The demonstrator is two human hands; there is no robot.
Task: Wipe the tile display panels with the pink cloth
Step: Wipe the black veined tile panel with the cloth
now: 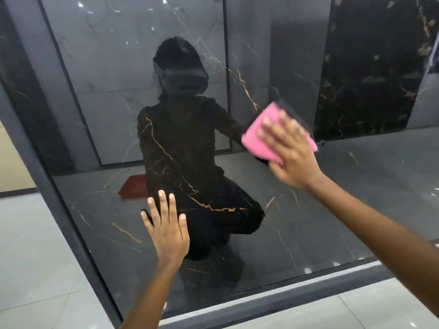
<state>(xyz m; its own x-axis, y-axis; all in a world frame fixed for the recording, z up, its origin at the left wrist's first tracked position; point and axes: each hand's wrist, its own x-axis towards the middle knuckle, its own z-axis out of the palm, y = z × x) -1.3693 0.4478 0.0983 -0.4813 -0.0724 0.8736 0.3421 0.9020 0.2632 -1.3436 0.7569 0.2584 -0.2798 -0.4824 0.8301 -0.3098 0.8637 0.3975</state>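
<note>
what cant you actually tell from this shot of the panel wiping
- Head view: much of the pink cloth lies under the right hand, which is motion-blurred, so its fold is unclear.
- Dirt on the tile panel: glossy reflections mask it.
- The panel's top is cut off by the frame edge.
- The left hand hides the panel beneath it.

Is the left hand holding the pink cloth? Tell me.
No. The left hand rests flat and bare on the tile panel, while the right hand presses the pink cloth.
</note>
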